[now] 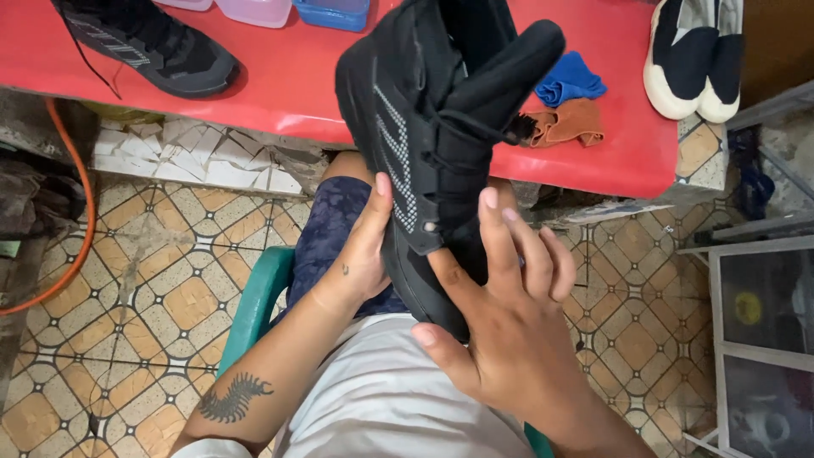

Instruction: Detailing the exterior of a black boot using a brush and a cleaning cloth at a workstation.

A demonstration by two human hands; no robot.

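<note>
Head cam looks straight down at a person sitting on a teal plastic chair (254, 297), holding a black sneaker (428, 144) up over the lap, in front of the edge of a red table (288, 93). The shoe is matte black knit with dotted grey stripes on the side, a padded tongue flopped open and loose black laces. Left hand (360, 254) cups the shoe's side from the left, thumb pressed up along the stripes. Right hand (500, 331) props it from below and the right, fingers spread across the heel end, so both hands are clamped on that one shoe, with the shoe between them.

Up on the glossy table: a matching black sneaker (153, 42) at the far left, a pair of black and cream slip-ons (691, 59) on the right, a crumpled blue cloth (570, 80) just beside a brown cloth (566, 123). Plastic tubs sit at the back edge, a pink one (254, 12) and a blue one (332, 13); can't tell what's inside.

Floor is patterned tan tile, pretty worn, with an orange hose (72, 220) curving along the left.
</note>
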